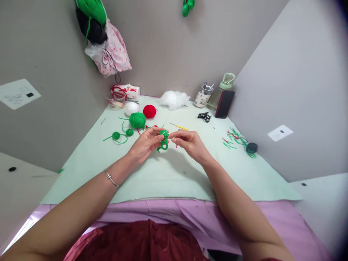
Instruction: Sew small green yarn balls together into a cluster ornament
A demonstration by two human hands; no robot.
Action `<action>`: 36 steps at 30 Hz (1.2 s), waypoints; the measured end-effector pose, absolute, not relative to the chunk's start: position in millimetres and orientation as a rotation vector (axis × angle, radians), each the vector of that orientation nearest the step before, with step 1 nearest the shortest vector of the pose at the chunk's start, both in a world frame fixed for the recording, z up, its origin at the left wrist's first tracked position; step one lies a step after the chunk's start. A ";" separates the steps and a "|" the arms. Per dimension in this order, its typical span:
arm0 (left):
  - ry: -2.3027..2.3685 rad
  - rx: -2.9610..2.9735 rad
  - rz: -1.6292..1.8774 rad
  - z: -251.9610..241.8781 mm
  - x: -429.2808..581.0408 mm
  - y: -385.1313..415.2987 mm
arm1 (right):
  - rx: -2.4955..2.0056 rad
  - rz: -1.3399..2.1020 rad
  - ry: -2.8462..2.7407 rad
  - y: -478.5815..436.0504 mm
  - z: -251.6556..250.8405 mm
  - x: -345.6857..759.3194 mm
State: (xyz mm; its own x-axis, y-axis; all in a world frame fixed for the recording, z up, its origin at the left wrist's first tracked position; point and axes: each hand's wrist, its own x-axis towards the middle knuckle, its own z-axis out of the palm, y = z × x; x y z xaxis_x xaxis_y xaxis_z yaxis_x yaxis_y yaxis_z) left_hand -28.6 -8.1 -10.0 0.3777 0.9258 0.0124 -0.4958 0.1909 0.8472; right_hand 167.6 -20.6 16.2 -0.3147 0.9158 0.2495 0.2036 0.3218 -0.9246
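My left hand (146, 144) grips a small green crocheted piece (164, 139) above the middle of the table, with a curled green loop dangling below the fingers. Right beside it, the thumb and forefinger of my right hand (187, 141) are pinched together at the piece's right side. A short bit of red yarn (176, 146) shows under those fingertips; whatever else they pinch is too small to make out. Just behind my hands lies a yellow-handled crochet hook (182, 127).
Balls of green yarn (137, 120), red yarn (149, 111) and white yarn (132, 108) sit at the back left. White stuffing (174, 99), a pen cup (203, 97), a bottle (221, 92) and a phone (224, 104) stand behind. Yarn scraps (235, 137) and black tape (251, 147) lie right.
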 end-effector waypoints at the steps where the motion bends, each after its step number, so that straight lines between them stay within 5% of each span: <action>1: 0.592 0.895 1.086 -10.0 -28.4 -8.4 | -0.996 1.069 -1.714 -19.7 15.2 167.0; 36: 0.623 0.929 1.105 -17.0 -22.3 -13.8 | -1.040 1.197 -1.601 -17.9 12.0 159.1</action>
State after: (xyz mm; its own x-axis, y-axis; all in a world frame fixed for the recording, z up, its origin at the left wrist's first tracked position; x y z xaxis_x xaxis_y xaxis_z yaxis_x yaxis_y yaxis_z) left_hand -22.3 -13.8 -17.0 0.3477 0.9374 0.0197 -0.4684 0.1555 0.8697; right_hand 159.1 -17.9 12.0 -0.2835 0.9469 0.1516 0.1223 0.1925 -0.9736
